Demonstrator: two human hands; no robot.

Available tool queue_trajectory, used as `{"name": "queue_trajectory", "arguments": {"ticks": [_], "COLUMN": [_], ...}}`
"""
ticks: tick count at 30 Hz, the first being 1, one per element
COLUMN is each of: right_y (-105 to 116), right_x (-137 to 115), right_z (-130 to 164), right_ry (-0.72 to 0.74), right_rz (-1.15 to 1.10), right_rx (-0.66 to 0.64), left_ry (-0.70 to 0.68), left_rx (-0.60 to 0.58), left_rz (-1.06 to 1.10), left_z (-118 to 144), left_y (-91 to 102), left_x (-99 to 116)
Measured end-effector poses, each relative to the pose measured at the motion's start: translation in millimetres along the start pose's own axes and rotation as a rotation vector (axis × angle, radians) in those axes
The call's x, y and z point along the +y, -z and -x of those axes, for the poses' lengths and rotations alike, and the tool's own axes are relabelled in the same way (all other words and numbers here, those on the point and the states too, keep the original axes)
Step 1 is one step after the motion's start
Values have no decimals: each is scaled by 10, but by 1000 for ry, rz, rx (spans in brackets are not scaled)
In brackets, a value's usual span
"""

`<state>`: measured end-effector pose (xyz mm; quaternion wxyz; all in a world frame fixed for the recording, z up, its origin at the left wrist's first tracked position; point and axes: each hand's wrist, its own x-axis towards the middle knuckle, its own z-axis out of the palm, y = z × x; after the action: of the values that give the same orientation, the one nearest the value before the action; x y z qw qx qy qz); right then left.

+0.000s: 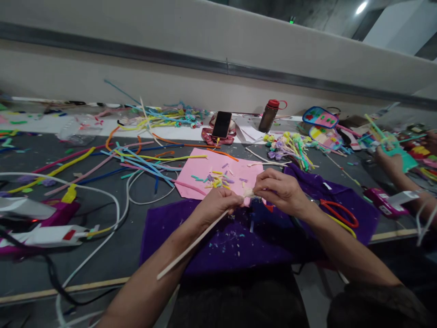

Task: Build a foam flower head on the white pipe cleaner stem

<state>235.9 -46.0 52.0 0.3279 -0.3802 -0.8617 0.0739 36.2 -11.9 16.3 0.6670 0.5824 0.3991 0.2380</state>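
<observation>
A cream pipe cleaner [191, 247] runs from my left hand [220, 201] down across my left forearm. The thumb and fingers of that hand are closed round it. My right hand [278, 189] pinches the bunched cream end [249, 193], close to the left fingertips. Both hands are above the front edge of a pink sheet [191, 171] and a purple cloth [164, 237]. Short cut pieces of pipe cleaner [218, 180] in yellow, purple and teal lie on the sheet. Red-handled scissors [341, 212] rest on the cloth by my right forearm.
Long coloured pipe cleaners [146, 164] lie crossed at left, near glue guns [44, 234] and a white cable [118, 214]. Behind stand a phone [221, 124] and a bottle [269, 117]. Finished fuzzy stems [290, 148] lie at right. Another person's hand [389, 161] works far right.
</observation>
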Motion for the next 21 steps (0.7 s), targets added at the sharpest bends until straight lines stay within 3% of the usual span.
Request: {"name": "queue_trajectory", "arguments": {"ticks": [21], "right_y": [6], "right_x": [-29], "right_z": [-46], "right_ry": [62], "right_rz": [172], "right_rx": [-105], "left_ry": [-55], "left_rx": [6], "left_rz": [-67], "left_z": [11], "left_y": [15], "left_x": [-10]}}
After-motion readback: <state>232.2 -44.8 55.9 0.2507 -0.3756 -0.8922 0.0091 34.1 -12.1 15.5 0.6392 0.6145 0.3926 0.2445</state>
